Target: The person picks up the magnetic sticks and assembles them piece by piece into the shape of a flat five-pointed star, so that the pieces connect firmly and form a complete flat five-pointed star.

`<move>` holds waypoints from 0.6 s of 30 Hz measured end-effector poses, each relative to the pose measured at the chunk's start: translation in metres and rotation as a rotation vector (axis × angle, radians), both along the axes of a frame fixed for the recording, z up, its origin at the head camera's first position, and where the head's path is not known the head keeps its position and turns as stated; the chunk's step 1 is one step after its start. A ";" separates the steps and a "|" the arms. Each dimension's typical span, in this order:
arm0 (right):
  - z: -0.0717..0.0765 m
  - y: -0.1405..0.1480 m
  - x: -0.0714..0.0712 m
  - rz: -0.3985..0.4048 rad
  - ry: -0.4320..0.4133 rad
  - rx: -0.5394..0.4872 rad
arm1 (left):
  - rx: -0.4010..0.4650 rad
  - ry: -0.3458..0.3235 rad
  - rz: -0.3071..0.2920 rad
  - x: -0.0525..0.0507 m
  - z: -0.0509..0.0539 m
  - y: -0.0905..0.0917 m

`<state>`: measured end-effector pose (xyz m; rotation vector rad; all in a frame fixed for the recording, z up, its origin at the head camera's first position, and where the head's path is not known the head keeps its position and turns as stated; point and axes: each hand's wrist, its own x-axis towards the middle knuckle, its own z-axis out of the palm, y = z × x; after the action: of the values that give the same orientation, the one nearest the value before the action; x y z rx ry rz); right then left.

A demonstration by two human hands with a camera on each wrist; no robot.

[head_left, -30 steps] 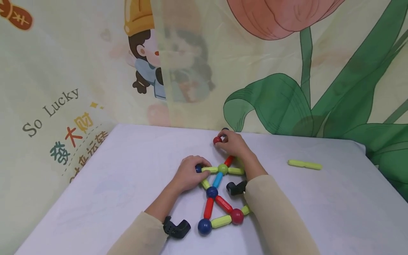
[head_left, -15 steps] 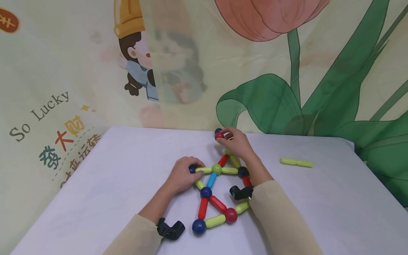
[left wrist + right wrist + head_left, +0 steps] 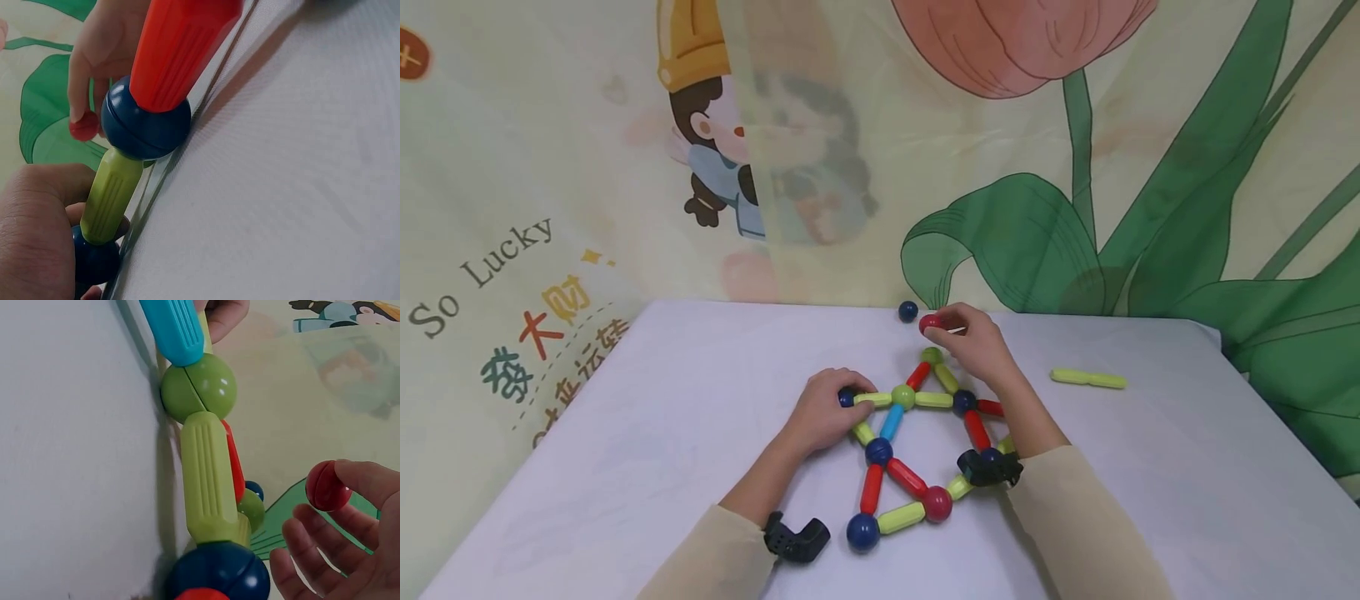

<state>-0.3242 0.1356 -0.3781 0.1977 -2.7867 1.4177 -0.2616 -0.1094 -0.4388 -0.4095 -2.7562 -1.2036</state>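
A flat frame of coloured rods and balls lies on the white table, with a green ball (image 3: 903, 397), a blue rod (image 3: 891, 423) and a large red ball (image 3: 937, 504) among its parts. At its left corner my left hand (image 3: 823, 412) grips a dark blue ball (image 3: 97, 257), thumb and fingers round it beside a yellow-green rod (image 3: 112, 197). Beyond the frame's far tip, a green ball (image 3: 932, 356), my right hand (image 3: 976, 343) pinches a smaller red ball (image 3: 326, 486) between thumb and finger, apart from the frame. My right wrist hides part of the frame's right side.
Near the table's back edge sits a loose dark blue ball (image 3: 907, 312). A loose yellow-green rod (image 3: 1087, 379) lies to the right. Behind the table (image 3: 700, 350) hangs a printed cloth (image 3: 1000, 150). Each wrist wears a black camera mount (image 3: 796, 540).
My right hand has moved slightly right with the red ball, away from the loose blue ball, which now shows fully. My left hand keeps its grip. The whole view has shifted a little.
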 end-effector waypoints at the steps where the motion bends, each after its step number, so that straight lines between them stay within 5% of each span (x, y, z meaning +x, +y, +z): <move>1: 0.000 0.002 0.001 0.000 -0.003 -0.012 | 0.002 -0.003 0.000 0.000 0.000 0.000; 18: 0.002 0.035 0.038 -0.011 0.016 -0.067 | 0.017 0.002 -0.005 -0.002 -0.003 -0.001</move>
<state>-0.2858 0.1703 -0.3764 0.1916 -2.7181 1.4973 -0.2640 -0.1107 -0.4416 -0.4162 -2.7431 -1.2257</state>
